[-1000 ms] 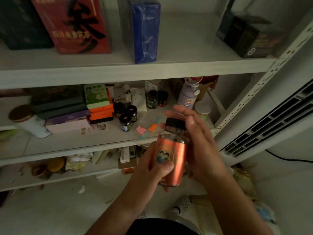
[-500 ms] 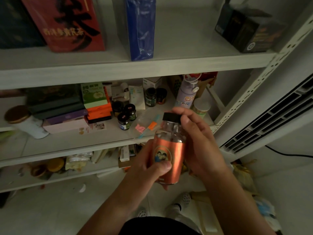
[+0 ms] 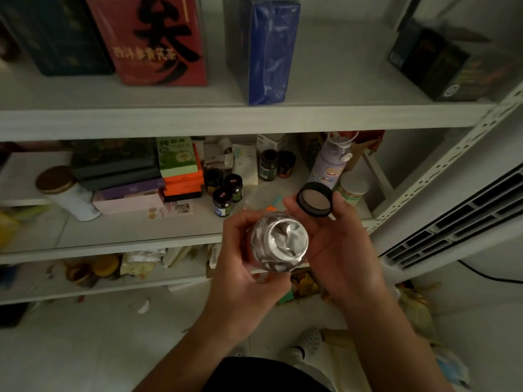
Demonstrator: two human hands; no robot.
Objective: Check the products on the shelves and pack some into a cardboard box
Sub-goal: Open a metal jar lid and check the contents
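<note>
So the jar [image 3: 278, 240] is open right now - the left hand [image 3: 246, 264] has its fingers wrapped round the body and is tipping the mouth back toward the camera. You're looking straight down into it from the head view. All I can make out inside is crumpled silvery stuff. It could be a torn foil seal or sachets, and I can't tell which in this light.

The right hand [image 3: 343, 250] sits just right of the jar. It pinches the black cap [image 3: 314, 200] at its fingertips, grey liner facing up, a bit farther out over the front edge of the middle shelf [image 3: 127, 236]. I'd call this the "check the product" part, with the packing not started. There's no cardboard box anywhere in view.

What I'd worry about from here:

- That cap is only held by the fingertips. If it slips, it either bounces into the little dark jars [image 3: 223, 202] on the shelf or drops to the floor and rolls off somewhere.
- The jar is tilted with nothing over the mouth, so tip it any further and the contents could slide out.
- The light is poor, so it's easy to misjudge whether the seal is intact.
- If the jar goes into a box with the cap loose or cross-threaded, it'll spill in there later.
</note>
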